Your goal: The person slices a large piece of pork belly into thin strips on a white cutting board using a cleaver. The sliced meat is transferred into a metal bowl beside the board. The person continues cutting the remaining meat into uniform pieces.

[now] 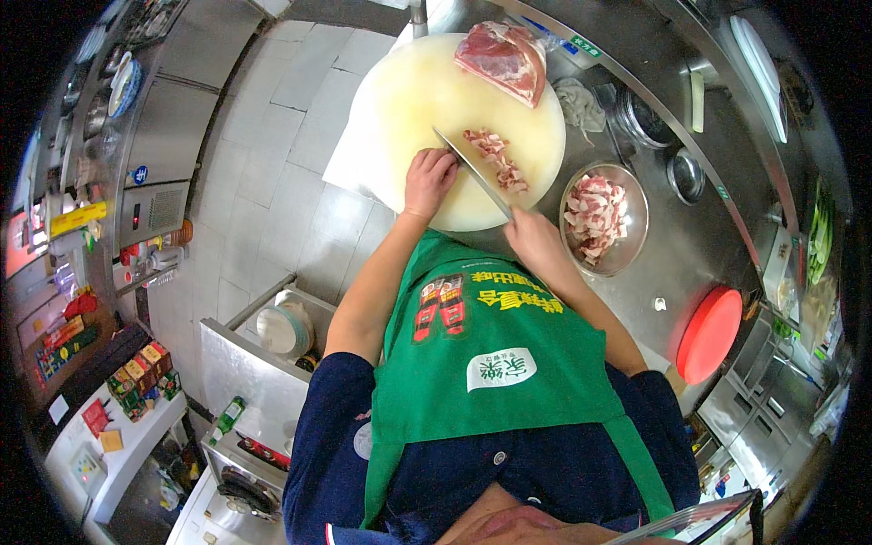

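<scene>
On a round white cutting board (pixel 402 88), my right hand (pixel 535 235) grips the handle of a kitchen knife (pixel 480 178), whose blade slants across the board. My left hand (pixel 430 178) lies on the board against the near side of the blade, fingers curled. Whatever sits under those fingertips is mostly hidden. Just beyond the blade runs a row of small cut meat pieces (pixel 501 160). A large slab of raw meat (pixel 504 61) with a pale fat layer rests at the board's far right edge. Right of the board, a metal bowl (pixel 637 235) holds sliced raw meat (pixel 596 214).
A crumpled grey cloth (pixel 579 105) lies right of the board on the steel counter (pixel 640 300). Round metal containers (pixel 686 176) stand under a shelf edge (pixel 671 112). A red round lid or board (pixel 710 335) is at the right. Tiled floor (pixel 272 150) shows at left.
</scene>
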Tool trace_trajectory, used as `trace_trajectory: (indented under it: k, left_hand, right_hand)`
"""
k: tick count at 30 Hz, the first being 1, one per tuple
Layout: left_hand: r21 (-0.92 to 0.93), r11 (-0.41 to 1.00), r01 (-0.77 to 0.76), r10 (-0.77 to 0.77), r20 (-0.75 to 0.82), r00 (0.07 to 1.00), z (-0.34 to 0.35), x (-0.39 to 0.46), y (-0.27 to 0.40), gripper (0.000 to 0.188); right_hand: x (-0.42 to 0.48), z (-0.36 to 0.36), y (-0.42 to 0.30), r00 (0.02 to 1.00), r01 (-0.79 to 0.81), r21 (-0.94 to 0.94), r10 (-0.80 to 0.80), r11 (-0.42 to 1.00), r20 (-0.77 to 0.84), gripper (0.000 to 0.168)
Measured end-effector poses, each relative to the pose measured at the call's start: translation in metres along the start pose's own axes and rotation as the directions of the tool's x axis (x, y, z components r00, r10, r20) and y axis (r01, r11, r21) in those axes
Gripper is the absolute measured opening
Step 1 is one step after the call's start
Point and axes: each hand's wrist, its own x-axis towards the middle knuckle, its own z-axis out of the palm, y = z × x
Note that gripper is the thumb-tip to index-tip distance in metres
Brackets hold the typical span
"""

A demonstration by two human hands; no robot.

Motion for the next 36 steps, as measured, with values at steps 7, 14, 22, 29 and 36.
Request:
trace_trajectory:
  k: [7, 14, 22, 29, 36]
  left_hand:
    - [-0.037, 0.998, 0.048, -0.047, 0.038, 0.998, -0.001, -0.002, -0.002, 0.020]
    - [-0.058, 0.997, 0.053, -0.053, 0.004, 0.999, 0.000, -0.009, 0.001, 0.019]
    - [0.003, 1.000, 0.021, -0.021, 0.010, 1.000, -0.001, -0.001, 0.002, 0.019]
    - [-0.053, 0.999, 0.005, -0.002, 0.040, 0.999, -0.005, -0.001, -0.002, 0.020]
    - [0.006, 1.000, 0.025, -0.025, -0.014, 1.000, -0.004, -0.007, -0.001, 0.019]
  right_hand:
    - [0.108, 0.024, -0.037, 0.990, 0.133, 0.050, -0.129, 0.990, -0.062, 0.028]
    - [0.017, 0.007, 0.018, 0.998, -0.054, -0.050, 0.054, 0.997, 0.009, 0.022]
    - [-0.001, -0.005, 0.005, 0.998, -0.033, -0.002, 0.033, 0.999, 0.052, 0.020]
    - [0.130, 0.046, -0.022, 0.988, 0.142, 0.039, -0.140, 0.989, -0.063, 0.021]
    - [0.035, 0.033, 0.033, 0.996, 0.071, 0.033, -0.069, 0.997, -0.060, 0.025]
